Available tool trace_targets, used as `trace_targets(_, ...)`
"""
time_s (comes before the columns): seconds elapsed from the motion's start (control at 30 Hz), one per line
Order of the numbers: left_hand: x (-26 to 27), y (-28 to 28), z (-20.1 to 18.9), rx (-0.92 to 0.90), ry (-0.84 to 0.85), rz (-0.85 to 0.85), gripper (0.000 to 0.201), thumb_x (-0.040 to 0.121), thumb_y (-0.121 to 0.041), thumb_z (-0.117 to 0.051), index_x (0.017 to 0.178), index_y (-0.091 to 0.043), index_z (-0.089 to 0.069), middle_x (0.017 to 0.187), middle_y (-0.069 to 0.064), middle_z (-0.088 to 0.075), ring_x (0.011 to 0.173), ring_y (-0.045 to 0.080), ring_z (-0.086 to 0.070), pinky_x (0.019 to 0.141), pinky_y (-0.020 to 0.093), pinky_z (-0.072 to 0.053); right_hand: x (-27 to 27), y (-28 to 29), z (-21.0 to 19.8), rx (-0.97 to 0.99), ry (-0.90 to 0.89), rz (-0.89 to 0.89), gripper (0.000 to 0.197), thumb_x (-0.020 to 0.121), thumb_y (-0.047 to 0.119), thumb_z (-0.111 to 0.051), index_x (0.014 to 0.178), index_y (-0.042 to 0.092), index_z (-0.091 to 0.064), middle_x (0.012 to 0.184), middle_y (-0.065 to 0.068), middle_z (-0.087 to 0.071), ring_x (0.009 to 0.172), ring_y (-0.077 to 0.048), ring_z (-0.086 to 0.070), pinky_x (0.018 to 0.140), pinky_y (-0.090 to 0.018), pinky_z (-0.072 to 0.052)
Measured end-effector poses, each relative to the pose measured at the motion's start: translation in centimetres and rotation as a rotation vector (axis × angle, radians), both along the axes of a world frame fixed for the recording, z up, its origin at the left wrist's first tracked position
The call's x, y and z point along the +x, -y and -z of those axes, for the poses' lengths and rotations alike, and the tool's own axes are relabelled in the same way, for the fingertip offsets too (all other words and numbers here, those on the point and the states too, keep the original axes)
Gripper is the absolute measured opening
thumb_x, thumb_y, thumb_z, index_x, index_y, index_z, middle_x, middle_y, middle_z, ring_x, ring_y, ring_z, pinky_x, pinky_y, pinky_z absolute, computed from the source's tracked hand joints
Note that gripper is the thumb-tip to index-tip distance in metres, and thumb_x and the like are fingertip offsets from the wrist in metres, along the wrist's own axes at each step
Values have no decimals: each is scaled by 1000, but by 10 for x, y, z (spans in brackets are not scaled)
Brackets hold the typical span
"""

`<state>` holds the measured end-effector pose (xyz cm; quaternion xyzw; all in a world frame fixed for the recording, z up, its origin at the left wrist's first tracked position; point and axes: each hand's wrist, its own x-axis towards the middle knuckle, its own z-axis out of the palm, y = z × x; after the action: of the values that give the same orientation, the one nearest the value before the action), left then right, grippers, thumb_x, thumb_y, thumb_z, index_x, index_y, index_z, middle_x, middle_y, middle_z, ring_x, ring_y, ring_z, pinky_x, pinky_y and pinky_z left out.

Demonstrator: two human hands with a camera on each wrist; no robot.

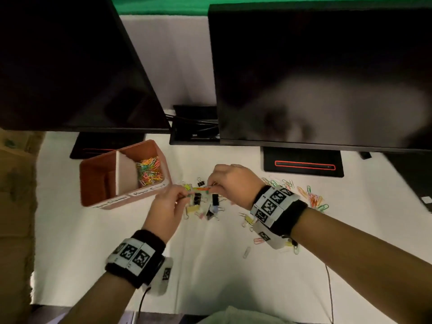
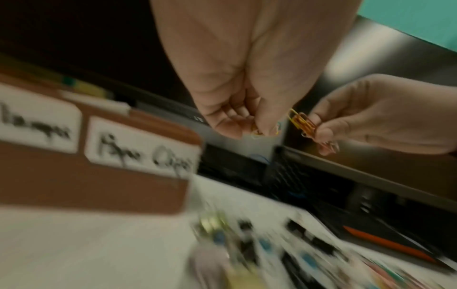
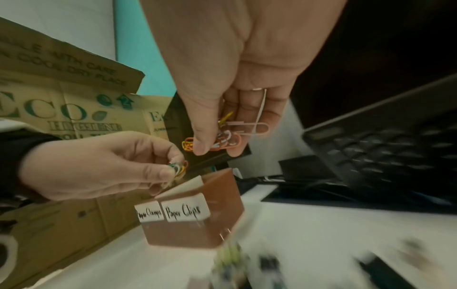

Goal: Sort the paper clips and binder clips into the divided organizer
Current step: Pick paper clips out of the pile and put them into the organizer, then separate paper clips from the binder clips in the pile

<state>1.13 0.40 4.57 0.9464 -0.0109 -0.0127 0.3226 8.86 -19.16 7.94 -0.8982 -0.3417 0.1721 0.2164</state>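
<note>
Above a scatter of binder clips [image 1: 203, 202] on the white table [image 1: 210, 265], the left hand [image 1: 164, 206] pinches a small bunch of coloured paper clips [image 3: 178, 168] between thumb and fingertips, while the right hand [image 1: 230, 183] pinches its own bunch of paper clips [image 3: 226, 135], among them a large pink one. The brown divided organizer [image 1: 93, 174] stands just left of the hands, its right compartment holding paper clips [image 1: 149, 170]; more lie loose on the table to the right [image 1: 313, 197].

Binder clips [image 2: 247, 244] on desk blurred in both wrist views; left label [image 2: 37, 125] cut off, illegible.
</note>
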Motion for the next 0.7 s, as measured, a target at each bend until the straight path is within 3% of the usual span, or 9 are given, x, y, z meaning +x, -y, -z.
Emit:
trace_targets(0.17,33,-79,-24,73,31,-261,8,83,-9,-64,91,-7,-64,86,8,-65,79,20,-59,73,28,-45,33,-102,-21,66,-36,-36,24,91,27,-55,110,16,-63,111,-5,-58,101,-23,-56,89,-35,-45)
trace_targets(0.33,48,-103,-11,-2,-180,-333,20,80,-11,-69,100,-5,-66,100,11,-69,93,22,-64,88,27,-48,52,-164,-2,75,-186,60,36,87,24,-62,122,19,-56,125,-4,-57,113,-22,-55,99,-37,-45)
trace_targets(0.5,37,-110,-8,8,-152,-301,37,77,-12,-72,113,-11,-62,109,10,-62,97,22,-61,92,34,-49,52,-158,10,183,-284,113,46,89,30,-59,132,21,-47,133,-5,-52,111,-18,-58,98,-33,-47)
trace_targets(0.63,22,-102,-11,-84,-87,-234,26,80,-21,-70,104,-16,-65,103,0,-63,88,12,-62,83,24,-51,47,-123,9,261,-247,159,36,97,33,-44,131,21,-48,133,-1,-51,110,-14,-58,89,-23,-46)
trace_targets(0.7,15,-88,-12,-126,-105,-146,20,82,-24,-68,100,-16,-65,97,-4,-63,82,7,-61,75,16,-49,41,-94,12,230,-204,172,33,97,35,-43,126,22,-52,127,2,-55,101,-10,-58,89,-24,-47)
